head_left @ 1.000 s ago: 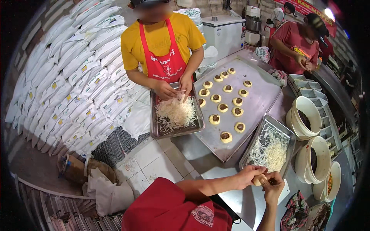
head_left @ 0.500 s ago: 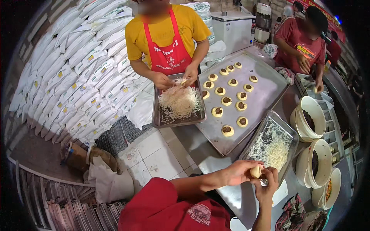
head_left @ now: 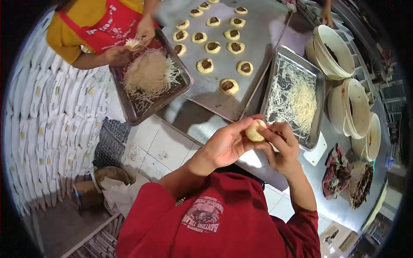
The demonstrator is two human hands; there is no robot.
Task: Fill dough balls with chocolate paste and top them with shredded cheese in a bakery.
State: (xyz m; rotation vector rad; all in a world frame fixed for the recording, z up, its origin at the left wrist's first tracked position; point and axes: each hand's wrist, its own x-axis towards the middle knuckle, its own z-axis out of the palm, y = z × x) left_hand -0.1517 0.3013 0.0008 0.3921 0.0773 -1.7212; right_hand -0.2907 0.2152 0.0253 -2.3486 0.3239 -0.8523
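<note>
Head view, read from left to right. Far left: stacked white sacks (head_left: 51,124), soft and pillowy. Upper left: a co-worker in a yellow shirt and red apron (head_left: 103,26) pinches a small piece of dough over a dark metal tray (head_left: 142,107) heaped with pale, fine shreds (head_left: 148,71).

Centre: the left hand (head_left: 223,144) cups a dough ball (head_left: 254,130) from below; the ball is smooth, cream-coloured and rounded, held in the air above the edge of the steel counter (head_left: 193,122), near the tray to its right. The right hand (head_left: 282,146) closes its fingertips on the ball's top and right side, so both hands grasp it together.

Above centre: a large flat baking sheet (head_left: 258,26) carries rows of shaped dough rounds (head_left: 229,86), each with a dark glossy filling in a central hollow. Right of centre: a shiny rectangular tray (head_left: 316,86) holds loose, wiry shreds (head_left: 301,101). Far right: stacked cream bowls (head_left: 333,51), some with dark paste.

Risks, as judged: soft dough may tear or flatten under too hard a pinch; held over the counter's edge, a slipped ball could fall to the tiled floor (head_left: 159,148).
</note>
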